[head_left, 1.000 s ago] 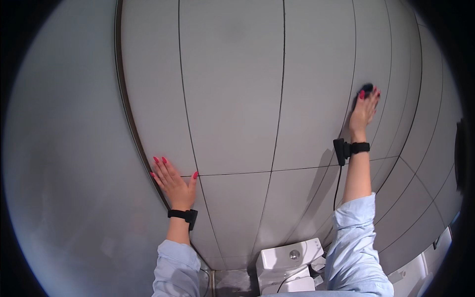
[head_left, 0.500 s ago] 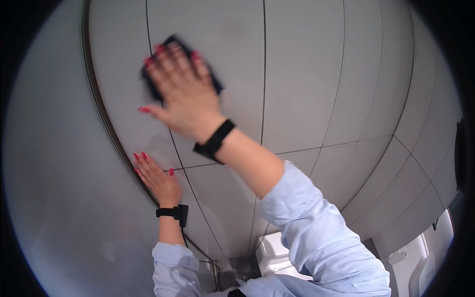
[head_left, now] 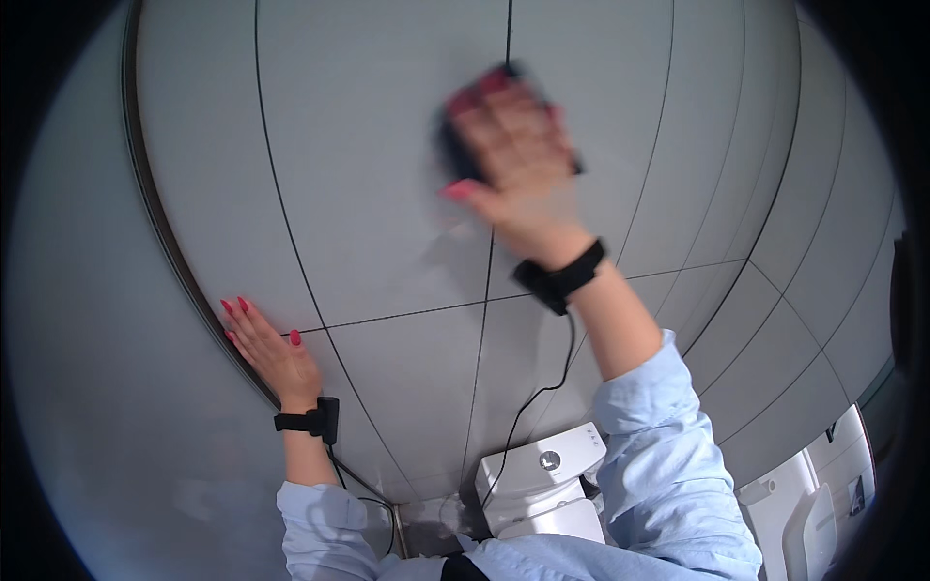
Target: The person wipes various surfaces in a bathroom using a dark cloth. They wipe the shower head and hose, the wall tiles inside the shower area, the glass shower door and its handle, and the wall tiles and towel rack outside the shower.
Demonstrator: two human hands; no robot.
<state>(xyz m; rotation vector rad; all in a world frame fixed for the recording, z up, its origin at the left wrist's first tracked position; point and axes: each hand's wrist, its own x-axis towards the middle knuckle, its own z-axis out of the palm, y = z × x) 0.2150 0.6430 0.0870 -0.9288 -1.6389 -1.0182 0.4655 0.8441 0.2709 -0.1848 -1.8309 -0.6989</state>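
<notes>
My right hand (head_left: 518, 155), blurred by motion, lies over a dark cloth (head_left: 453, 145) and presses it to the grey tiled wall (head_left: 378, 174). Parts of the cloth stick out beside the fingers and past the fingertips; the rest is hidden under the palm. Lower and to the left, my left hand (head_left: 276, 358) rests on the wall beside a dark metal edge strip (head_left: 179, 261). Its fingers are stretched out, and nothing shows in them. Each wrist wears a black band with a small box and a thin cable.
A white toilet (head_left: 528, 465) with a round flush button stands below, between my arms. A smooth pale panel (head_left: 87, 339) runs along the left side. At the lower right are a white urinal-like fixture (head_left: 819, 533) and another tiled wall (head_left: 775, 387).
My right hand has swept to the right across the wall with the dark cloth, over to the middle seam. The left hand stays by the edge strip. The view has shifted, and more of the toilet shows.
</notes>
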